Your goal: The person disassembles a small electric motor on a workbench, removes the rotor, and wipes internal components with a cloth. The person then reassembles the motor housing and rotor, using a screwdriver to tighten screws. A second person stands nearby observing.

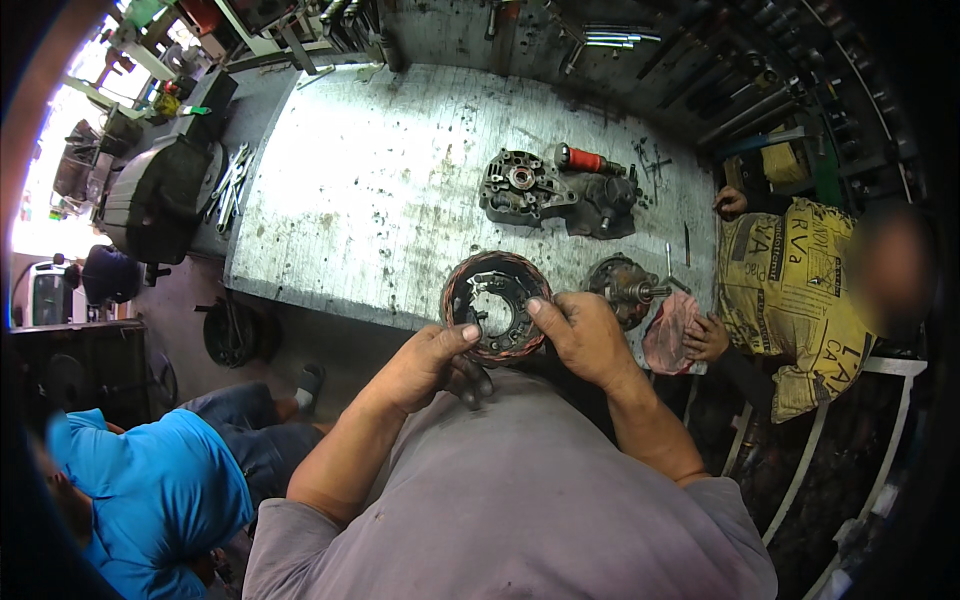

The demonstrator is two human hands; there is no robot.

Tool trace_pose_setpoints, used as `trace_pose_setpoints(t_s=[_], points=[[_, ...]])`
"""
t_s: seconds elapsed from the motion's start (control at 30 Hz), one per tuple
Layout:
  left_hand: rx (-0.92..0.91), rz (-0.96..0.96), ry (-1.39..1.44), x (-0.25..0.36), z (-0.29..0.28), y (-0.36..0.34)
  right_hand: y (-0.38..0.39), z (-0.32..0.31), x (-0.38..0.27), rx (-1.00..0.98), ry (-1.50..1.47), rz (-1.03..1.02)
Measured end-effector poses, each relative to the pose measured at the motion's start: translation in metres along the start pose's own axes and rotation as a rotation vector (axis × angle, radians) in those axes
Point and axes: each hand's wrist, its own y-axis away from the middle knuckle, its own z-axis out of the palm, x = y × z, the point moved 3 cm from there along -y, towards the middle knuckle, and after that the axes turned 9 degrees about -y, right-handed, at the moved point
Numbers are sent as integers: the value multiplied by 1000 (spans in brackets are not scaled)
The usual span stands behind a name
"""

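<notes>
a: what is held by the two hands?

b: a round stator ring (pixel 497 305) with copper-coloured windings is held over the near edge of the metal workbench (pixel 380 190). it is gripped on its left side by the left hand (pixel 432 366); the thumb is pressed on the rim and the other fingers are curled under it. its right side is clamped by the right hand (pixel 585 338), with the thumb laid on top of the ring.

a: what is seen beyond the fingertips?

b: just past the right fingers a rotor part with a shaft (pixel 624 288) is lain on the bench. farther away a grey cast housing (pixel 523 188) is placed, and beside it a tool with a red handle (pixel 585 159).

a: is somebody else near?

b: to the right of the right hand, a pink rag (pixel 668 335) is touched by the hand of a person in a yellow shirt (pixel 790 300). a person in a blue shirt (pixel 150 490) is seen at the lower left.
</notes>
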Motion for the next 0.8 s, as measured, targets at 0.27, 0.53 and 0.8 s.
trace_pose_setpoints(t_s=[0.27, 0.53, 0.8], points=[[0, -18, -13, 2, 4, 0, 2, 0, 7, 10, -36, 30], [-1, -18, -27, 3, 8, -1, 3, 1, 15, 32, -88, 17], [-46, -4, -50, 6, 11, 2, 7, 0, 18, 18, -107, 13]])
